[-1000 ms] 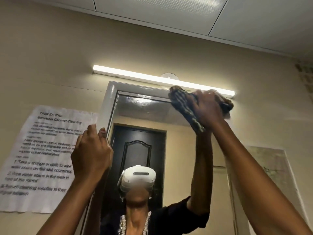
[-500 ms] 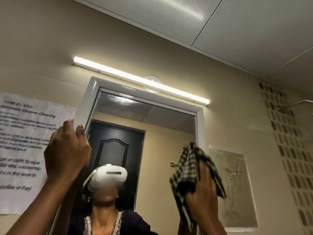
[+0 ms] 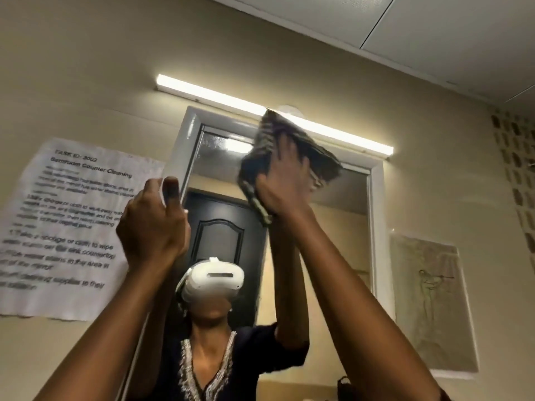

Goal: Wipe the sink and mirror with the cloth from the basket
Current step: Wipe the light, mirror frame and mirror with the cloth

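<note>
A white-framed mirror [image 3: 341, 233] hangs on the beige wall, and a person in a white headset and dark top is reflected in it. My right hand [image 3: 282, 180] presses a dark checked cloth [image 3: 269, 146] flat against the top middle of the glass, just under the frame. My left hand [image 3: 153, 224] grips the mirror's left frame edge [image 3: 183, 149], fingers curled round it. The sink is out of view below.
A lit tube lamp [image 3: 220, 98] runs along the wall above the mirror. A printed task sheet [image 3: 66, 224] hangs left of the mirror and a pale sketch poster [image 3: 431, 305] right of it. A dark basket handle [image 3: 344, 386] shows in the reflection at the bottom.
My right hand has swept the cloth from the mirror's lower right up to its top middle. My left hand stays on the left frame edge. My view shifted left.
</note>
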